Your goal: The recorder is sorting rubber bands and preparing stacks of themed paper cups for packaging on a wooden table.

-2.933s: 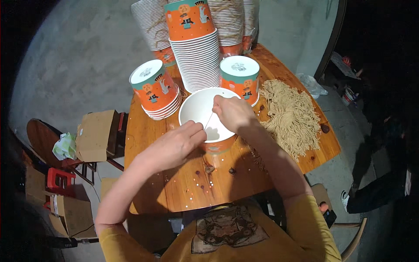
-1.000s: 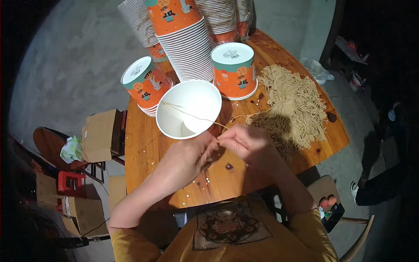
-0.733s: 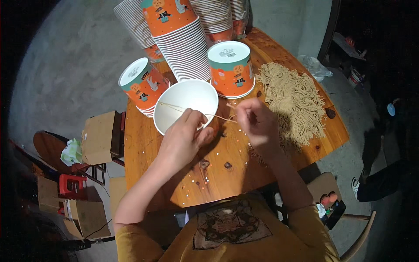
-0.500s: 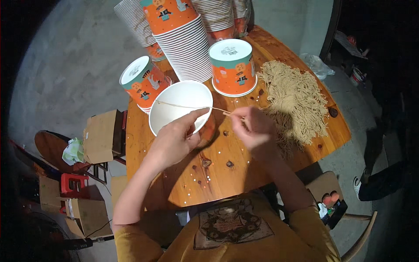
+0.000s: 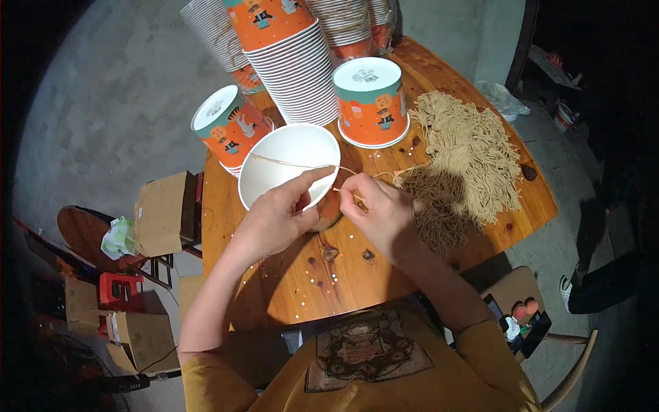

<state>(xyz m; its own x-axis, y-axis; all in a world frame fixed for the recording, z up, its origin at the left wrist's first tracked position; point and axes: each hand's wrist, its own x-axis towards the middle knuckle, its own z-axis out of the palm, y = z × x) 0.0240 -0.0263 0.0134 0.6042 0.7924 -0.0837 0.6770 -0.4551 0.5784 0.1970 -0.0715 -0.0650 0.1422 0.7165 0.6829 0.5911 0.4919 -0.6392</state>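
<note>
both hands (image 5: 278, 216) (image 5: 377, 209) pinch a string (image 5: 288, 163) stretched over the white paper bowl (image 5: 285, 161).

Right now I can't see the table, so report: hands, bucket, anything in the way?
Left hand on bucket rim. Right hand pinching string across it. Nothing blocking.

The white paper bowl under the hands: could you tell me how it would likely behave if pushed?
The white paper bowl looks thin-walled and empty, so probably light and easily slid across the wooden table. It sits tilted under the left hand, so it may tip or rock.
</note>
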